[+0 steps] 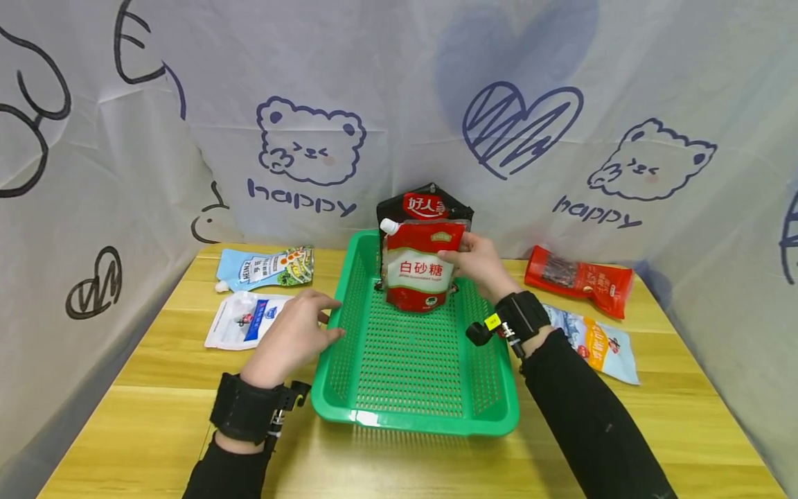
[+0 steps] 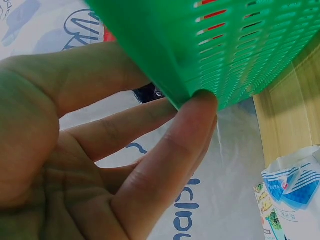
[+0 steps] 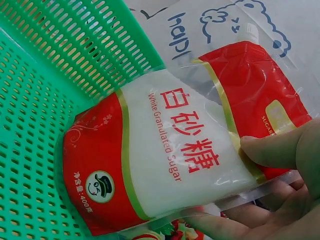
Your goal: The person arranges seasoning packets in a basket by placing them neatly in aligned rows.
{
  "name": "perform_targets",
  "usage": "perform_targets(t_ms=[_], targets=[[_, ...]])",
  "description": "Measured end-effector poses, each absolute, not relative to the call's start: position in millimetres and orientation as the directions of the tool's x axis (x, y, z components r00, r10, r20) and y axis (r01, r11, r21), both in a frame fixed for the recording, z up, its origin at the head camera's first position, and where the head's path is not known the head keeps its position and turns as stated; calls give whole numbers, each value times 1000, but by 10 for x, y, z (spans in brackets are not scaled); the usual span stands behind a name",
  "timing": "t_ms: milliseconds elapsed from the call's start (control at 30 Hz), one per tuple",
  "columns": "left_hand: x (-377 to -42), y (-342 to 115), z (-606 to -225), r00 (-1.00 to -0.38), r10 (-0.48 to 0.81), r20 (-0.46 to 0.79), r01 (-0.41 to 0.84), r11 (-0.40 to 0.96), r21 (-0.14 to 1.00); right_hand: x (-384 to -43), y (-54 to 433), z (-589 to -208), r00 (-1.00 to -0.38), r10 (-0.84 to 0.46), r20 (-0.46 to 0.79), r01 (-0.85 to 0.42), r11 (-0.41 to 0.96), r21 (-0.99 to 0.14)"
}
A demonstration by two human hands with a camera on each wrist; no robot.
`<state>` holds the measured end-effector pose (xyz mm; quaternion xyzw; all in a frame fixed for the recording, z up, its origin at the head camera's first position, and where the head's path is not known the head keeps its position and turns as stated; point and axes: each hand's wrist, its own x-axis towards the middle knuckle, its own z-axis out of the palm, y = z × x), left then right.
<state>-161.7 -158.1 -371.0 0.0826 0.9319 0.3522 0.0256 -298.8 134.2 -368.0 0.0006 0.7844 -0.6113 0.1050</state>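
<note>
My right hand [image 1: 481, 267] pinches the right edge of a red and white sugar pouch [image 1: 419, 272], thumb on its front. The pouch stands upright with its white cap at the upper left, inside the back of a green perforated basket [image 1: 411, 424]. In the right wrist view the pouch [image 3: 175, 145] appears large and its lower end is within the basket. Behind it is a black pouch [image 1: 389, 213] with a red label, partly hidden. My left hand [image 1: 293, 338] is at the basket's left rim, fingers loosely bent and thumb apart; the left wrist view shows the fingertips partly hidden by the rim.
Left of the basket lie a blue Heinz pouch [image 1: 264, 268] and a white and blue packet [image 1: 233, 321]. On the right are a red packet [image 1: 580, 281] and a light blue and orange packet [image 1: 601, 346], partly covered by the right arm. A drawn-on cloth [image 1: 411, 152] hangs behind the table.
</note>
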Motion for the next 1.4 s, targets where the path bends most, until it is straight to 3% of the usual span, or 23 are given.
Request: perform_targets(t_ms=[267, 600, 833, 1067, 1200, 1400], targets=[[-1626, -1573, -3699, -984, 176, 10, 138, 737, 662, -2951, 1367, -3656, -972, -146, -185, 133, 306, -943], [-1622, -1566, -3696, -984, 180, 11, 144, 743, 653, -2808, 1586, -3554, -967, -226, -120, 29, 368, -929], [-1606, -1570, -3696, -985, 175, 1, 132, 742, 657, -2659, 1897, -3311, -969, -240, 62, -166, 442, -882], [-1602, -1575, -3684, -987, 162, -5, 119, 744, 658, -2633, 2251, -3205, -938, -99, 333, -336, 500, -798], [-1606, -1573, -3686, -987, 162, 2, 124, 747, 654, -2681, 2500, -3243, -930, -10, 368, -294, 622, -725], [-1606, -1560, -3691, -986, 166, 3, 127, 742, 658, -2790, 2906, -3416, -955, 59, 291, -151, 749, -646]])
